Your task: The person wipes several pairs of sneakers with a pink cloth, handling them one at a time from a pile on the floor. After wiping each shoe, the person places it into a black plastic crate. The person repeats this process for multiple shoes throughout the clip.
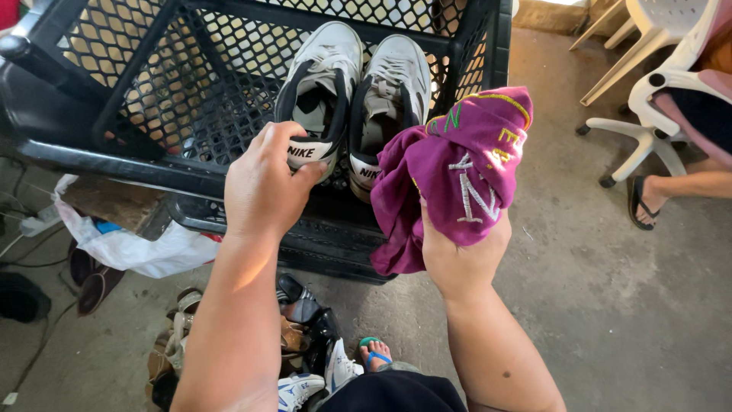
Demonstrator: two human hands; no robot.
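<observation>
Left hand: my left hand [263, 183] reaches forward to the heel of the left sneaker [320, 91]; my fingers [309, 174] curl round the black heel collar, thumb on the near side, so they are closed on the shoe.
Right hand: my right hand [461, 255] is raised beside the crate, fingers wrapped from below round a bunched purple cloth [457, 168]; most of the fingers are hidden under the fabric.
Sneakers: a grey-white pair with black trim lies side by side, toes pointing away from me; the right sneaker [393, 91] sits just beside the one I hold, its heel partly covered by the cloth.
Crate: both shoes rest inside a black plastic mesh crate [152, 84], near its front right corner, heels against the near wall.
Cloth: purple with embroidered yellow, green and white stitching, crumpled, hanging over my palm and touching the crate's near edge.
Floor: grey concrete [610, 305]; below my arms lies a heap of sandals and shoes [297, 336], with my foot in a blue-strapped flip-flop [374, 355] next to it.
Left side: a white plastic bag [137, 248] lies crumpled under the crate's edge.
Right side: a white plastic chair [656, 76] stands well apart, with another person's sandalled foot [644, 202] by its leg.
</observation>
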